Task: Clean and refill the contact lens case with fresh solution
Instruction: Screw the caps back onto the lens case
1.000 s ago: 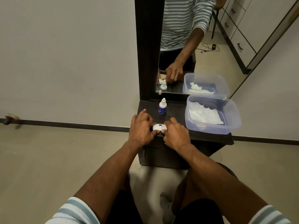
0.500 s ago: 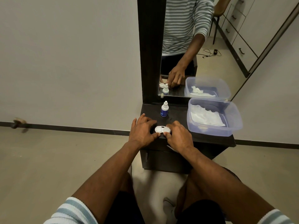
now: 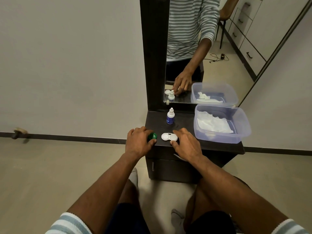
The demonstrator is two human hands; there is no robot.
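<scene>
on the dark cabinet top (image 3: 185, 122) below the mirror (image 3: 194, 48), a clear plastic tub (image 3: 239, 138) of white tissue sits at the right. left hand (image 3: 137, 142) grasps a green cap (image 3: 152, 136). right hand (image 3: 186, 144) rests on the white lens case (image 3: 167, 136), seemingly pinning it rather than gripping. behind stands the small solution bottle (image 3: 170, 116).

A small dark desk (image 3: 182, 123) carries a white lens case (image 3: 169, 136), a green cap (image 3: 153, 136) beside it, a dropper bottle (image 3: 170, 116) behind, and a clear tub (image 3: 221, 134) at right.
</scene>
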